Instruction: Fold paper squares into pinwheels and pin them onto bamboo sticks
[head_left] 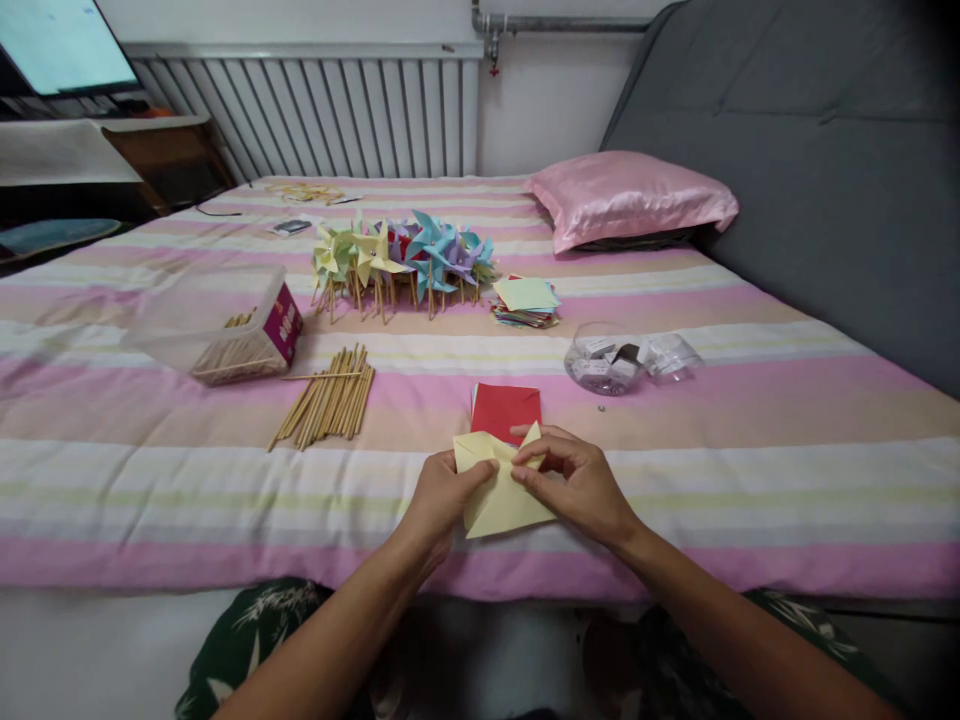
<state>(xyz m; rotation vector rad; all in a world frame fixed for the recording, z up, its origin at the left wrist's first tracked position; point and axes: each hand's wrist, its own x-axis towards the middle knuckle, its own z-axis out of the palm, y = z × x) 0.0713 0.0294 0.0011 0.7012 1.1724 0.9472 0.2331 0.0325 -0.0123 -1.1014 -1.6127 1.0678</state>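
Left hand [442, 492]: pinches the yellow paper [501, 500] on the bed [675, 470].
Right hand [577, 480]: closed on its flap, just before the red paper [506, 410].
Advice: press creases flat, corners aligned.

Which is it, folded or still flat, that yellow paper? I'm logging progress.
Partly folded. The yellow paper has corners turned in toward its middle, pinched there by the left hand and right hand.

The right hand [577, 480] is covering part of the yellow paper [499, 500]; the print on the stick box [283, 322] is staying too small to read
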